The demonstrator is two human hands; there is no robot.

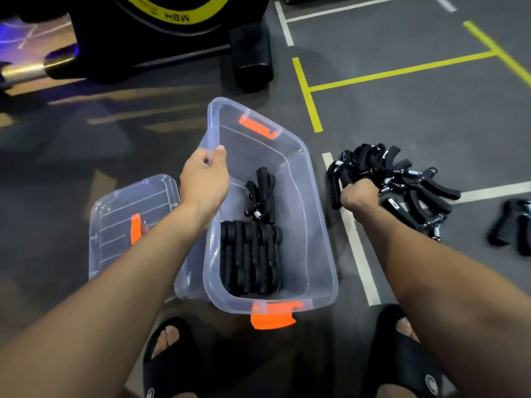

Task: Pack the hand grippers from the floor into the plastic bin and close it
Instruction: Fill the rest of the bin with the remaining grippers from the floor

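Gripping the left rim of the plastic bin (313, 202) near the middle of the frame, our left hand (204, 179) has its thumb curled over the edge and its fingers wrapped on the outer wall, and the bin sits tilted with its open mouth turned up toward us. Our right hand (360, 196), at centre right, is closed around a bunch of black hand grippers (402, 182); their foam handles and metal springs fan out past the knuckles, up and to the right, above the grey floor (402, 81).

Inside the bin, a tight row of grippers (251, 259) lies packed against the near end, and one loose gripper (261, 193) rests just above that row on the bin's bottom. Orange latches show at both ends of the bin: one (258, 127) at the far rim, one (273, 318) at the near rim by our feet.

The clear lid (115, 225) lies flat on the floor at lower left, touching or just beside the bin's left wall, partly hidden by our left forearm, with an orange clip on it. Another pair of grippers (514, 225) lies on the floor at the right edge, apart from the bunch. Black slides (402, 369) cover our feet at the bottom. White and yellow lines (402, 70) cross the floor at upper right, and dark gym equipment (172, 24) fills the upper left.
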